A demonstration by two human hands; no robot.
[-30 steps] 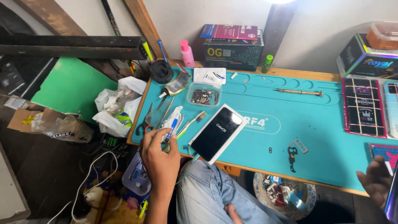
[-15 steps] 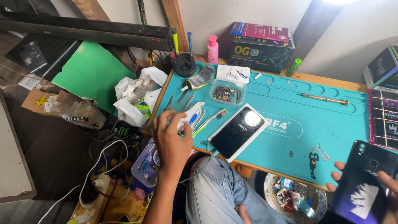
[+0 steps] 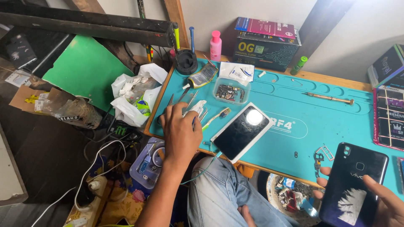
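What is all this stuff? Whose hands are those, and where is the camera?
The camera sits on a person's head and looks down, so you see their own two hands. The left hand reaches over a white tube and small tools at the edge of a teal work mat. The right hand holds a dark phone with its back up. Another phone lies on the mat, screen up, beside a toothbrush and a little clear box of tiny parts. A screwdriver lies farther back.
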